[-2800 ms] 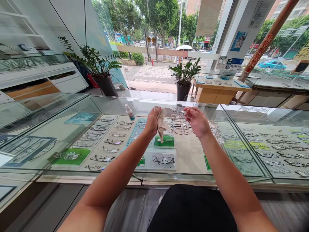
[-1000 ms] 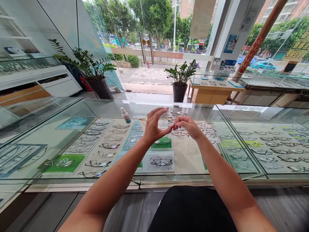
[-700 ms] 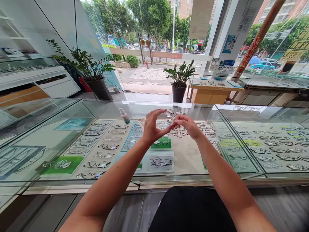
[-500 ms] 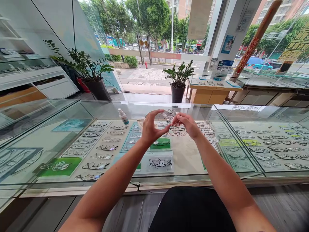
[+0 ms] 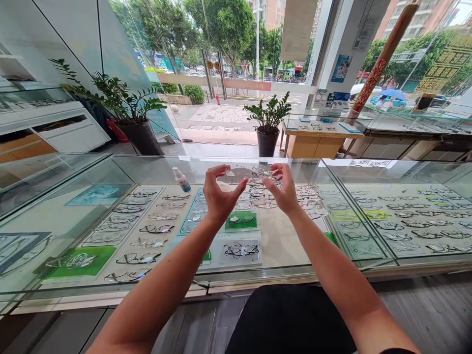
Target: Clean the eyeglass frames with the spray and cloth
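Over the glass surface (image 5: 285,241), thin-rimmed glasses (image 5: 239,173) lie between the left hand (image 5: 221,191) and right hand (image 5: 283,189). Each thumb stands apart from its fingers; grip on the rim cannot be told. Judged risks: slack contact, causing a drop onto displayed frames (image 5: 263,202); uneven pull, bending the rim.

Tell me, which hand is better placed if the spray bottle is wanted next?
Probably the left hand: the spray bottle stands off to its left, while the right hand is farther away, with the left between them. Both hands are raised near thin-framed glasses; I can't tell whether either grips them.
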Demonstrator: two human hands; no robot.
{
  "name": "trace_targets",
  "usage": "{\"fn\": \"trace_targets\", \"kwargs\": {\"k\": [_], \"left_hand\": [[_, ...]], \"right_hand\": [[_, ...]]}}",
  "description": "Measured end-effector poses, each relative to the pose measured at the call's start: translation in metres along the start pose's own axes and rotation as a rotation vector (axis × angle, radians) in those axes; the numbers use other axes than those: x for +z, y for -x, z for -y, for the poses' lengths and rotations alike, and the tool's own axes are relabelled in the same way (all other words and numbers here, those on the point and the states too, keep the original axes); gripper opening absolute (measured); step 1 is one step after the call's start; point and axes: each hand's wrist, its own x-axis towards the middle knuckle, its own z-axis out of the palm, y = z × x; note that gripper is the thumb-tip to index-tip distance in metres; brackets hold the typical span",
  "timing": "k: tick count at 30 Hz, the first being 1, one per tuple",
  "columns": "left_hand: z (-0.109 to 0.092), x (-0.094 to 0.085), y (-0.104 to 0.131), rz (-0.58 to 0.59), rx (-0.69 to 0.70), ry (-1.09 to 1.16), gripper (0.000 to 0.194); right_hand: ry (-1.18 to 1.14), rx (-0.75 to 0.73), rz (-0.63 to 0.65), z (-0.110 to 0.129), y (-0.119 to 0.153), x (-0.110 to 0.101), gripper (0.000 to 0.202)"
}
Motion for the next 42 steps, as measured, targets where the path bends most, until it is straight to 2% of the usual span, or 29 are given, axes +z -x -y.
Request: {"fn": "trace_targets", "kwargs": {"k": [4,8,14,24,37,42], "left_hand": [[0.0027,0.0006,-0.0001,-0.029,-0.004,0.008,0.068],[0.0052,0.0013,0.0001,-0.042,-0.027,0.011,0.069],[0.0045,0.0023,0.0005,-0.062,-0.06,0.034,0.069],[0.005,0.003,0.0011,-0.042,-0.079,0.05,0.07],[0.0055,0.0016,0.0003,-0.033,-0.072,0.016,0.071],[0.0076,0.0015,0.0001,-0.036,-0.062,0.011,0.073]], "right_hand": [[0.111,-0.009,0.021,-0.0016,0.0033,0.0039,0.062],[0.168,-0.039,0.005,-0.0041,0.0037,0.0067,0.066],[0.23,-0.097,0.023,-0.0086,0.0039,0.0093,0.061],[0.254,-0.102,0.027,-0.0082,0.0024,0.0096,0.046],[0.232,-0.096,0.031,-0.0031,0.0042,0.0089,0.055],[0.224,-0.108,0.025,-0.0036,0.0038,0.0085,0.052]]}}
